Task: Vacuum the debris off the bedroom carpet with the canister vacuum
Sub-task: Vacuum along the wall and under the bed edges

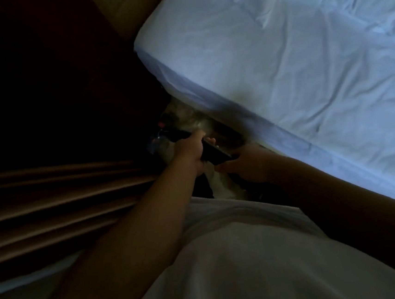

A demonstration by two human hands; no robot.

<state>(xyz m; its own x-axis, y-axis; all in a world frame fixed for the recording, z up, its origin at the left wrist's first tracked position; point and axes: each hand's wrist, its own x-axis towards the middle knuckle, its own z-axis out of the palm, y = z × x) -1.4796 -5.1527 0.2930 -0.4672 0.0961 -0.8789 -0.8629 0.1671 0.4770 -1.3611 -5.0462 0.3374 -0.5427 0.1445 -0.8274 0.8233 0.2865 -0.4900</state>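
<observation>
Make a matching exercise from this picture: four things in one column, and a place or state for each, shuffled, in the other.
Things:
1. black vacuum tube
2. white wrinkled bed sheet
3. brown pleated curtain
4. white shirt

Places or states:
A. hangs in folds on the left side
B. fills the upper right
C. lies at the bottom, nearest the camera
D. held by the left hand and the right hand

Pairs: 1-D, 2-B, 3-A, 4-C
</observation>
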